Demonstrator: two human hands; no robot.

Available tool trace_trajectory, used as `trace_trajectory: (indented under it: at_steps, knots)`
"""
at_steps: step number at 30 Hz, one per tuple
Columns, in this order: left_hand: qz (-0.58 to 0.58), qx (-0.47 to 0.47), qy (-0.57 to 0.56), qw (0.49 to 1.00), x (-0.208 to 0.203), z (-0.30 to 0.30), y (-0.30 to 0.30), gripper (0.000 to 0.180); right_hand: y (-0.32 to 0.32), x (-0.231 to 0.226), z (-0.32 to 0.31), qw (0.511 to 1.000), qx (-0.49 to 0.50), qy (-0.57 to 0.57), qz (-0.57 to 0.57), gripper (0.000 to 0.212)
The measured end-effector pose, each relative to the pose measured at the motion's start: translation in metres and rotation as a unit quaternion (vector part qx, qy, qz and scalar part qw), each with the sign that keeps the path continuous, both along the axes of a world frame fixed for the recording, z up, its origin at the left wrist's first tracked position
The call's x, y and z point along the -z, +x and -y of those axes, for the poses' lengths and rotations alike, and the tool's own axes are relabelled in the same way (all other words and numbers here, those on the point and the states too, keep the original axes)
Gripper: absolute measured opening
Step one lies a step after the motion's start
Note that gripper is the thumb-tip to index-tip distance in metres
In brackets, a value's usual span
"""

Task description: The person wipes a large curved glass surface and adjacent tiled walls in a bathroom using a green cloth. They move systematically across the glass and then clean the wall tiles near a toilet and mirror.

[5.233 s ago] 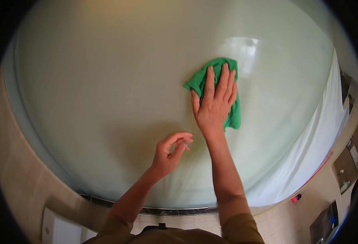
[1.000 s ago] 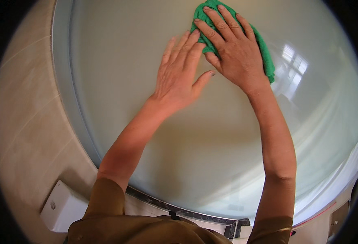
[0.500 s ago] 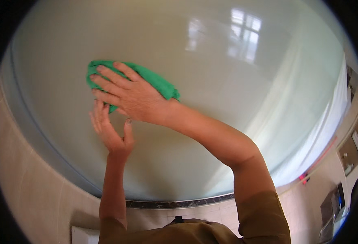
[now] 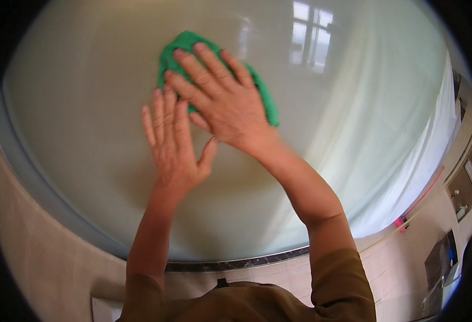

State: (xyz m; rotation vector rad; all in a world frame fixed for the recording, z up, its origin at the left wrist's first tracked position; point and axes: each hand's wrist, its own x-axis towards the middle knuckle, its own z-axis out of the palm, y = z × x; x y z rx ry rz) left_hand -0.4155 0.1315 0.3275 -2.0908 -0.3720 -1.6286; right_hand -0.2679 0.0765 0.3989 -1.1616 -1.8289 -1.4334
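At eleven o'clock from the middle of the view, the right hand (image 4: 228, 104) lies flat with fingers spread, pressing a green cloth (image 4: 183, 41) against a pale, glossy panel (image 4: 93, 118); the fingers are not curled around it. Just beside, toward the cloth's seven o'clock edge, the left hand (image 4: 176, 153) is open and holds nothing, fingers pointing up; whether its tips touch the cloth, I cannot tell.

The panel fills most of the view, smooth and greenish-grey. At one o'clock it mirrors a bright, barred window (image 4: 311, 37). White, draped-looking material (image 4: 429, 161) runs along its edge from three to four o'clock. A dark marbled strip (image 4: 236, 264) borders the panel at six o'clock, with light tiled floor (image 4: 295, 275) past it. A beige wall (image 4: 37, 225) curves by at eight o'clock, a white fixture (image 4: 106, 310) at seven. A small pinkish-red item (image 4: 400, 221) sits at four o'clock.
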Motion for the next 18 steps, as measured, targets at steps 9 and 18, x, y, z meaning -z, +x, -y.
trace_trajectory:
  at_steps: [9,18]
  knots:
    - [-0.070,0.095,-0.024,0.993,-0.020,0.059,0.100,0.084,0.103,0.012,0.057,0.981,0.061,0.153,-0.099,0.051]
    - [-0.071,0.133,-0.050,0.987,0.014,0.079,0.138,0.081,0.133,0.058,0.060,0.965,0.083,0.191,-0.160,0.048]
